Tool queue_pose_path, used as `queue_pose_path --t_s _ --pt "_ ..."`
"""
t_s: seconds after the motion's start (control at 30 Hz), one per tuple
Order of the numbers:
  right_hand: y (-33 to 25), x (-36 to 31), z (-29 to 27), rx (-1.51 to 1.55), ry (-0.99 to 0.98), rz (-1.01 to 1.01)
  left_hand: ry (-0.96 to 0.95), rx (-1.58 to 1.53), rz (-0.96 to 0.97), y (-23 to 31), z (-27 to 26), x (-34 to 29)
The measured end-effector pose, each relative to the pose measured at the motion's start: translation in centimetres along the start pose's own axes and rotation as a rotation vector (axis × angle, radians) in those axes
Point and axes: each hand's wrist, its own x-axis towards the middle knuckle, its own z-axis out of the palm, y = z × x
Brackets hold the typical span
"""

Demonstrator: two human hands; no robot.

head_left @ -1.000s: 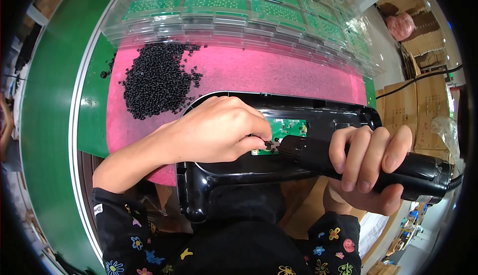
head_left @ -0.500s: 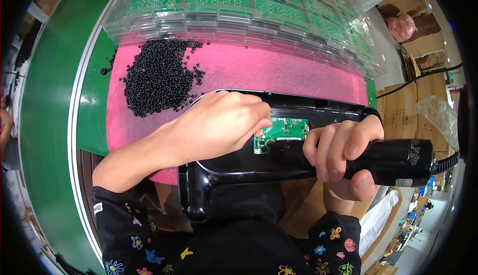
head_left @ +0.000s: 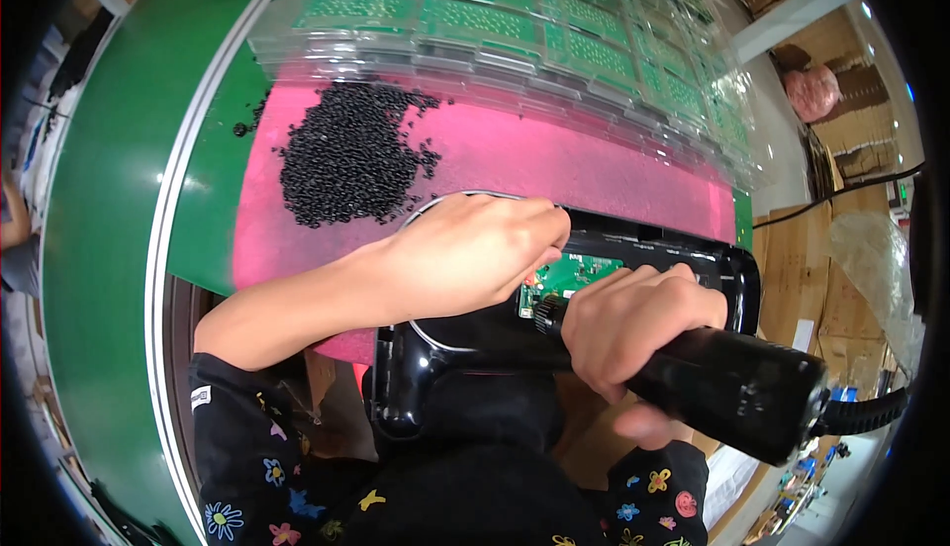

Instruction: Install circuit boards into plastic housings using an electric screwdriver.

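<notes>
A green circuit board lies inside a black plastic housing. My right hand is wrapped round a black electric screwdriver, its cable end slanting toward the lower right. The screwdriver's nose is over the board's near left corner; its bit tip cannot be made out. Over the housing's left part, my left hand has its fingers bent and pressed together at the board's left edge. Whatever those fingertips hold, if anything, is hidden.
A heap of small black screws lies on a pink mat at the far left. Behind it are stacked clear plastic trays with green boards. Cardboard boxes stand at the right, where a black cable hangs.
The screwdriver has turned, its cable end swinging nearer to me and its nose uncovered more. My right hand has rolled over, back now upward. My left hand stays by the board's left edge.
</notes>
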Motion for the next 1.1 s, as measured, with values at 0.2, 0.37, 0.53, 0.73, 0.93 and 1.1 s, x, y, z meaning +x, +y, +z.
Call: queue_pose_path --t_s 0.2,0.37,0.53,0.73,0.93,1.1 --pt "0.4 0.0 0.4 -0.031 0.012 0.074 -0.023 -0.030 0.032 -0.1 0.0 -0.7" --pt "-0.4 -1.0 1.1 -0.015 0.233 -0.041 -0.099 -0.037 0.066 -0.1 -0.4 -0.3" --pt "-2.1 -1.5 -0.5 0.024 0.350 -0.277 -0.164 -0.096 0.119 0.4 -0.7 0.0" --pt "-2.7 -2.1 -1.1 0.083 0.354 -0.279 -0.134 -0.251 0.108 0.7 -1.0 0.4" --pt "-3.0 -3.1 -1.5 0.088 0.325 -0.334 -0.155 -0.335 0.073 0.9 -1.0 0.8" --pt "-1.3 -2.7 -1.9 0.122 0.271 -0.451 -0.168 -0.328 0.050 1.1 -1.0 0.7"
